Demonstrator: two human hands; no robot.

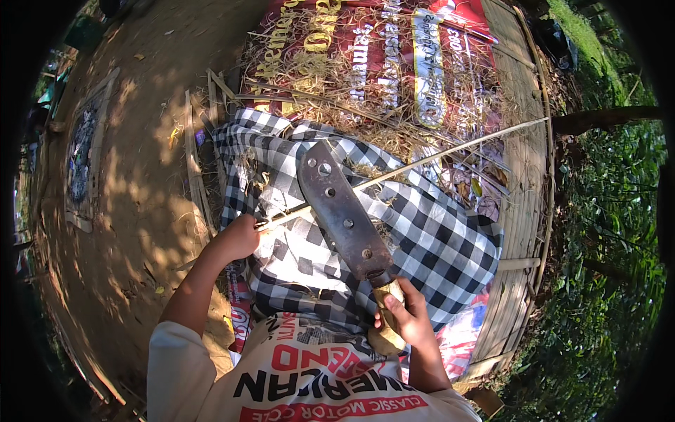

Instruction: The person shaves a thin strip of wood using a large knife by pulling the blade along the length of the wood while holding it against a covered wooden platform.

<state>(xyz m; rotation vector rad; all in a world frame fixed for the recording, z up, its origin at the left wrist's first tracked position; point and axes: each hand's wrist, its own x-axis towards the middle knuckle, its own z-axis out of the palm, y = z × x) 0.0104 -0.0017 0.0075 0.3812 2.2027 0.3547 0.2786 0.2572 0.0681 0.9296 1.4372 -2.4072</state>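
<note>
My right hand [411,316] is wrapped round the wooden handle of a broad, dark-bladed machete [356,228]. Several round holes run along its blade, which points up and to the left. In my left hand [241,239] is one end of a long, thin bamboo strip [443,154], closed in the fingers. The strip slants up to the right and passes behind the blade, so that part is hidden; whether blade and strip touch I cannot tell. A black-and-white checked cloth [450,243] covers my lap beneath both.
Curly bamboo shavings [320,77] lie over a red printed banner [358,17] ahead. The banner is spread on a slatted bamboo platform [519,204], with green plants [605,232] beyond its right edge. On the left is bare earth [144,190] with a framed rectangular patch [88,151].
</note>
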